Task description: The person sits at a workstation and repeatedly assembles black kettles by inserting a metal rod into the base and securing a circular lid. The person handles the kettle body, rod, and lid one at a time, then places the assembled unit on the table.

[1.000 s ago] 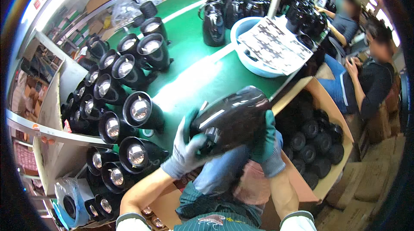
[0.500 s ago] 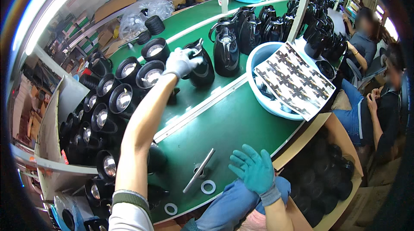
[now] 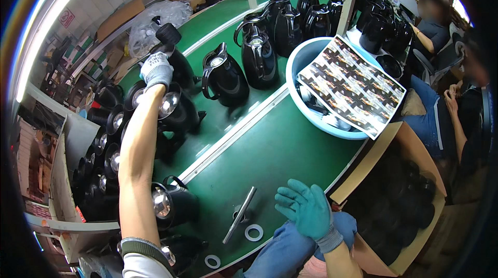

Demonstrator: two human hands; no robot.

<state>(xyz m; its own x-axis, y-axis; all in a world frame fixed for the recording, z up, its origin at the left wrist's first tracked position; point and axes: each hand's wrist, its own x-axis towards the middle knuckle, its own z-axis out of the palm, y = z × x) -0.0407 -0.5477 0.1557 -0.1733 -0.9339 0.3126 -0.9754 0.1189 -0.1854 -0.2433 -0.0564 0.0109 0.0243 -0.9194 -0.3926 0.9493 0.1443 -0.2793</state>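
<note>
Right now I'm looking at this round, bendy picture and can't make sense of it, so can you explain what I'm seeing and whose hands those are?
The picture comes from a wide fisheye camera worn on a person's head, looking down, so straight edges curve. The two gloved hands belong to that person. The left hand, in a grey glove, reaches far out and rests on a black kettle among many others on the green table. The right hand, in a teal glove, hovers open and empty near a metal rod and white rings. A blue basin carries a printed sheet. Other people sit on the right.
</note>
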